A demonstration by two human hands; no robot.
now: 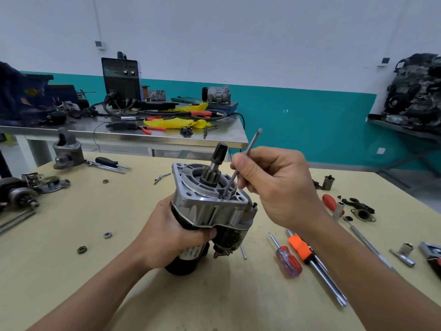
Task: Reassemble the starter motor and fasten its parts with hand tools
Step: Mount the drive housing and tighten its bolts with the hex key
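Observation:
The starter motor [210, 211] stands upright above the yellow table [119, 271], its silver nose housing and pinion gear [216, 163] pointing up. My left hand [176, 235] grips its black body from the left. My right hand [279, 187] pinches a long thin through bolt [241, 163], whose lower end sits in a hole of the housing next to the pinion and whose head points up and to the right.
Screwdrivers [288, 261] and an orange-handled tool [301, 249] lie to the right, with a socket [405, 249] and a ratchet bar. Loose nuts [107, 235] and dismantled motor parts [26, 194] lie to the left. A steel bench [214, 137] with a welder stands behind.

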